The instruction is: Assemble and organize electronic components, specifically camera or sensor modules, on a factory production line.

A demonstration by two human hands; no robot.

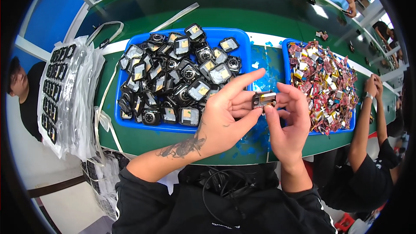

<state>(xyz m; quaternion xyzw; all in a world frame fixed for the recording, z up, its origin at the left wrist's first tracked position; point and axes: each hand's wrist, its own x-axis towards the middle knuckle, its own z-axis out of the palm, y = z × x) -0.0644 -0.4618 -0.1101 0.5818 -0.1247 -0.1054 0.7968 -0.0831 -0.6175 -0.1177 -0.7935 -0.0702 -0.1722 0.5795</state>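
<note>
The left hand (223, 115) holds a small black square watch-like case with a silvery metal part (264, 99) between its thumb and its bent fingers, while its index finger is stretched away toward the far right. The right hand (291, 119) is half curled, and its thumb and fingertips are closed on the right side of the same case. This case is in the air above the near part of a green table with a smooth top (138, 141), in front of the gap between two trays. On the left stands a wide blue plastic tray (245, 45), heaped with black square watch-like cases (189, 72). On the right is a narrower blue plastic tray (286, 60), full of small reddish circuit pieces with white and yellow parts (320, 86). Scraps of thin blue film (258, 76) lie between the trays. At the far left there are clear plastic packs with rows of black pieces (71, 99), and at the right edge a co-worker's hands (375, 86) are close together.
</note>
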